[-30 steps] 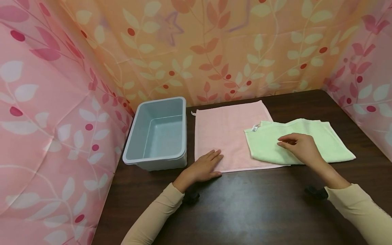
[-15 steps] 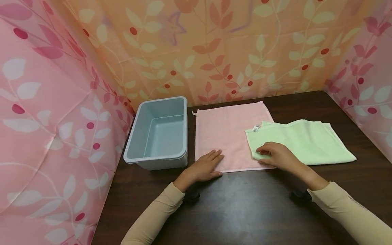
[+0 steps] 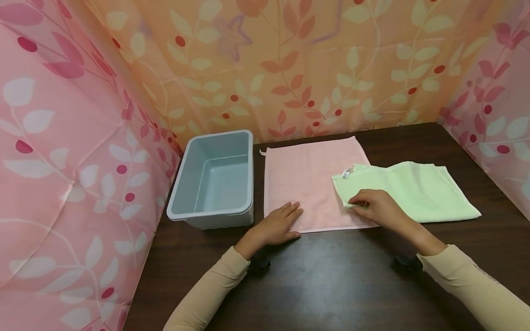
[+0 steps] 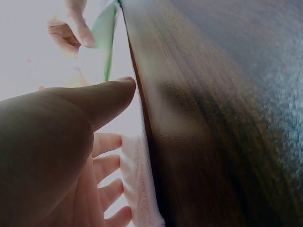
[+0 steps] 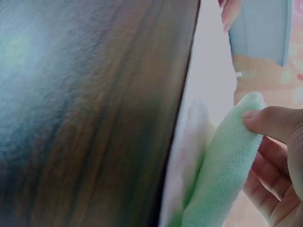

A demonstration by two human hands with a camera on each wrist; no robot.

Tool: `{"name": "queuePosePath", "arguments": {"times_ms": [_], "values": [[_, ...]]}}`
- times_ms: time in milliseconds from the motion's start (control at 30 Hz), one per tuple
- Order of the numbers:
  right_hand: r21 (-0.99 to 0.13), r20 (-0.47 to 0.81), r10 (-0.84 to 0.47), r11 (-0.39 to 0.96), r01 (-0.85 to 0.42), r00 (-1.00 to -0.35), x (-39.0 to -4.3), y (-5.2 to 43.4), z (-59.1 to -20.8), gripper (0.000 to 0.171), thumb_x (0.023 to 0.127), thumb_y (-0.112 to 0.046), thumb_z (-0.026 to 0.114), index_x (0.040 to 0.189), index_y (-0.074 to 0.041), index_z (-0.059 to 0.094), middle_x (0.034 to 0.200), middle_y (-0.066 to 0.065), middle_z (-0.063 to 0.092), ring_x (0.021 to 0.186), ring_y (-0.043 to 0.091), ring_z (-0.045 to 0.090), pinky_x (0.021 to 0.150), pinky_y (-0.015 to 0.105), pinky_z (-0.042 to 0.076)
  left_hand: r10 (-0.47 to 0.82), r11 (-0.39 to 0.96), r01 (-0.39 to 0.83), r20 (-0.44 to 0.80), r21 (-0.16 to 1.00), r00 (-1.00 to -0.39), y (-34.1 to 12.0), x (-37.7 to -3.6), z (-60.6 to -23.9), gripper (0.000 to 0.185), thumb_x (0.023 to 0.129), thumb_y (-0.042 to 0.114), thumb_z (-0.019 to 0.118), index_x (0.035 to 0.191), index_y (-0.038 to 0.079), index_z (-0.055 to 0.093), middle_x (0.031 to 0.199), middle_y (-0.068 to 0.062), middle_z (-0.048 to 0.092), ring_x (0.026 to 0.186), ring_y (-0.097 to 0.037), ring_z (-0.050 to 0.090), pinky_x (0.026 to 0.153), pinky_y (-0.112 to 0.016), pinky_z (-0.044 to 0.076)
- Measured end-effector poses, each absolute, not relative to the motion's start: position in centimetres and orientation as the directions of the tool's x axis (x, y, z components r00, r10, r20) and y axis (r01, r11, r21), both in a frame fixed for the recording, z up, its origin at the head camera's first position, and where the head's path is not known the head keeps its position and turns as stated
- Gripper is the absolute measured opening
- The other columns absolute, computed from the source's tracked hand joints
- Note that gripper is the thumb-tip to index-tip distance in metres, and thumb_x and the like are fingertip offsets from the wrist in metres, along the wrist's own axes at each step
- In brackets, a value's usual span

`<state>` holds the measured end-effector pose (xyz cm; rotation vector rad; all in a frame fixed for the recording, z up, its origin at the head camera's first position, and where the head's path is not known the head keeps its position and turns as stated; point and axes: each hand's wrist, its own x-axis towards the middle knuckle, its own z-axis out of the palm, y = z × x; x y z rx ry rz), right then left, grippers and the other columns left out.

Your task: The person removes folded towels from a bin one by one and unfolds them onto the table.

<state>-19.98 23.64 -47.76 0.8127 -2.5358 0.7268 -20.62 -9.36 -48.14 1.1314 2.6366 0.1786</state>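
A pink towel (image 3: 310, 179) lies spread flat on the table. Over its right part lies a folded light green towel (image 3: 414, 188) with a white tag at its upper left corner. My right hand (image 3: 378, 209) pinches the green towel's near left corner between thumb and fingers, and that corner is lifted a little. In the right wrist view the thumb (image 5: 272, 120) presses on the bent green edge. My left hand (image 3: 277, 225) rests palm down with fingers spread on the pink towel's near left corner. The left wrist view shows its thumb (image 4: 111, 97) along the towel's near edge.
A grey-blue plastic bin (image 3: 219, 184) stands on the dark wooden table (image 3: 323, 280), left of the pink towel. Nothing shows inside it. Floral curtains (image 3: 314, 69) hang behind and at both sides.
My right hand has moved left from above the middle of the green towel to its near left corner, then pinched and slightly raised it. The left hand has stayed in place.
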Motion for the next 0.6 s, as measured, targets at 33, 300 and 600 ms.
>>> {"name": "queuePosePath", "arguments": {"times_ms": [33,300,600], "values": [[-0.36,0.501,-0.423,0.691,-0.627,-0.755,-20.0,23.6,-47.7,0.022,0.069,0.002,0.083,0.084,-0.012,0.078,0.073,-0.009,0.069,0.064,0.006,0.059,0.063,0.016,0.045,0.726,0.688,0.693,-0.196,0.215,-0.66,-9.4,-20.6,-48.2,0.07,0.099,0.044,0.055,0.156,0.013,0.029,0.167,-0.008,0.021,0.156,-0.027,0.018,0.125,-0.041,0.025],[-0.394,0.528,-0.427,0.643,-0.657,-0.734,-19.7,23.4,-47.0,0.025,0.067,0.006,0.082,0.085,-0.011,0.077,0.074,-0.008,0.069,0.065,0.006,0.057,0.063,0.014,0.044,0.73,0.684,0.696,-0.186,0.221,-0.658,-9.4,-20.6,-48.2,0.07,0.099,0.044,0.055,0.156,0.012,0.03,0.166,-0.009,0.022,0.155,-0.028,0.019,0.124,-0.042,0.026],[-0.457,0.385,-0.445,0.67,-0.586,-0.809,-19.3,23.3,-48.8,0.022,0.073,0.0,0.082,0.089,-0.015,0.078,0.079,-0.009,0.071,0.069,0.003,0.057,0.064,0.023,0.049,0.726,0.688,0.693,-0.191,0.215,-0.661,-9.3,-20.6,-47.8,0.069,0.099,0.044,0.055,0.155,0.012,0.031,0.166,-0.009,0.024,0.155,-0.028,0.021,0.124,-0.042,0.026]]}}
